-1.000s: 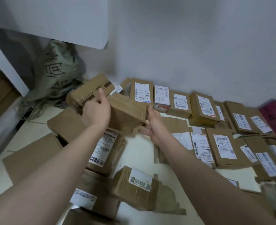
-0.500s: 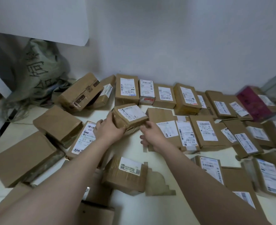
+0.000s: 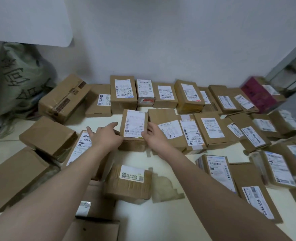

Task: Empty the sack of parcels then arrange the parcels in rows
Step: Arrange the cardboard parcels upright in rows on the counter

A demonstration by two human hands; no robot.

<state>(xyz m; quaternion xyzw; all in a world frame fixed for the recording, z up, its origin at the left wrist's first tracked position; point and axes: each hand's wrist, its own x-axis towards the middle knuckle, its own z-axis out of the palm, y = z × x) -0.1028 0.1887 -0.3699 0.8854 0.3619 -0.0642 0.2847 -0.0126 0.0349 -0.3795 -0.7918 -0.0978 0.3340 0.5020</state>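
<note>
At the far left the sack [image 3: 16,80] slumps against the wall [image 3: 178,40]. We cannot see whether anything is left inside, but with so many parcels out we judge the emptying done or nearly so. Beside it lies the unsorted part: a taped box [image 3: 63,100], a plain parcel [image 3: 48,136], a big box [image 3: 13,178] and a labelled parcel [image 3: 81,148] sit at odd angles, some overlapping, not yet lined up. Our left grip [image 3: 107,138] is open, fingers straight, against the left side of the middle parcel [image 3: 135,126]. That parcel rests label up on the floor [image 3: 161,223] at the left end of the second row [image 3: 211,129]. Nearer us a ribbed parcel [image 3: 129,183] waits loose. Our right grip [image 3: 154,138] looks open too, fingers laid along the middle parcel's right edge, just beside its neighbour [image 3: 163,117]; we judge we are squaring it into line. The back row [image 3: 123,91] runs along the wall and looks settled. Further right, the third row [image 3: 215,169] is only begun, and the parcels by the right edge lie crooked. We judge the arranging rather more than half done.
</note>
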